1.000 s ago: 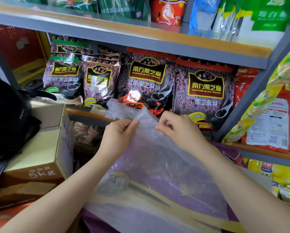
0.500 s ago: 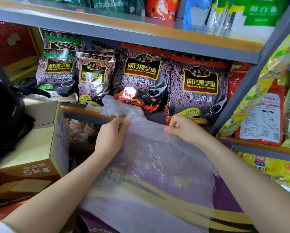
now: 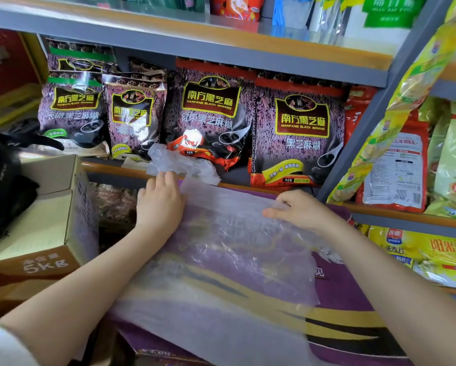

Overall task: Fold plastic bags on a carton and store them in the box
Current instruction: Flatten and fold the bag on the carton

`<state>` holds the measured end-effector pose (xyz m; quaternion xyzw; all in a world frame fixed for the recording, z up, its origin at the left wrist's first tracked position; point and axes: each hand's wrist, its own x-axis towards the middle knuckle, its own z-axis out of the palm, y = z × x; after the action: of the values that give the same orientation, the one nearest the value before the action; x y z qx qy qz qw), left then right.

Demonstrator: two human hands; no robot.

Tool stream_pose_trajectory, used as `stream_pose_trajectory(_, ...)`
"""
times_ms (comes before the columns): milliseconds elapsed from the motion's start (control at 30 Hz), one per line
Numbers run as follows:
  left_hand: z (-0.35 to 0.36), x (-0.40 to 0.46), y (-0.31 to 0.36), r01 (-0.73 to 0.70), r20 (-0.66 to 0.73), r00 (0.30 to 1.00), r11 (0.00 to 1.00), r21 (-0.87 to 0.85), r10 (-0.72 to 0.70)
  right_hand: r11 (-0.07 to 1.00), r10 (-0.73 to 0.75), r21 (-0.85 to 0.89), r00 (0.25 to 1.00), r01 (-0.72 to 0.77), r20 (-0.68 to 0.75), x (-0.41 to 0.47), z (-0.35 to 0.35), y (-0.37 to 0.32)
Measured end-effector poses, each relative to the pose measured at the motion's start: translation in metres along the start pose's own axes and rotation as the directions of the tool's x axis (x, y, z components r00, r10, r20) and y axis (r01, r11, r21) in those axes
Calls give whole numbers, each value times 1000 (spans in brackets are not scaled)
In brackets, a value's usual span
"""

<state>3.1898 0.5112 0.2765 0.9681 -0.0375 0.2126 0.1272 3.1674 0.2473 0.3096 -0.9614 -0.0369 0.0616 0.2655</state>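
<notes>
The left hand [image 3: 159,204] is pressing flat and the right hand [image 3: 298,211], at three o'clock, is pinching the plastic bag [image 3: 221,260], apparently spreading it smooth on the purple carton [image 3: 353,339] for folding.

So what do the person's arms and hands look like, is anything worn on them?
Both forearms are bare, and both hands are bare too: no gloves, rings, watch or bracelet show on the left hand or the right hand. The only clothing in view is the edge of a white sleeve on the left arm, at the bottom left corner. The right arm shows no sleeve in frame.
</notes>
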Motion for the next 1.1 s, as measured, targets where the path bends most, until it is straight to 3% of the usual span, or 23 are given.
stream_pose_trajectory(100,-3,-4,32,-292,-64,953,954,72,297,1000,2,-12,1000,-1,25,-7,-6,3)
stream_pose_trajectory(167,3,-8,59,-401,49,913,914,-65,404,999,18,-34,998,-17,52,-8,-9,3)
stream_pose_trajectory(267,24,-14,70,-233,313,902,945,-229,299,991,-2,-130,992,18,126,-9,-10,6)
stream_pose_trajectory(400,34,-16,64,-242,385,885,966,-97,260,979,-51,-186,985,82,167,-20,-19,17)
stream_pose_trajectory(533,30,-12,69,-211,442,874,977,-28,202,985,-49,-166,999,47,-5,-30,-28,22)
stream_pose_trajectory(633,30,-12,68,-160,460,878,987,21,132,955,104,-283,994,-91,30,-39,-23,32)
stream_pose_trajectory(700,29,-14,69,-131,455,886,990,61,89,892,184,-414,982,-180,-31,-46,-22,28)
stream_pose_trajectory(767,28,-14,72,-107,453,889,992,71,64,799,91,-569,974,-196,-207,-49,-16,8)
stream_pose_trajectory(833,27,-10,73,-74,459,886,997,23,55,834,-61,-542,957,-107,-283,-44,2,-20)
stream_pose_trajectory(900,26,-5,70,-23,455,889,998,-63,50,895,-144,-442,975,56,-167,-35,30,-43)
stream_pose_trajectory(967,27,-4,64,-33,429,902,998,-53,53,913,-99,-395,995,100,21,-28,58,-47)
stream_pose_trajectory(1100,28,1,53,22,457,888,996,85,-59,918,-3,-395,1000,3,2,-32,68,-17)
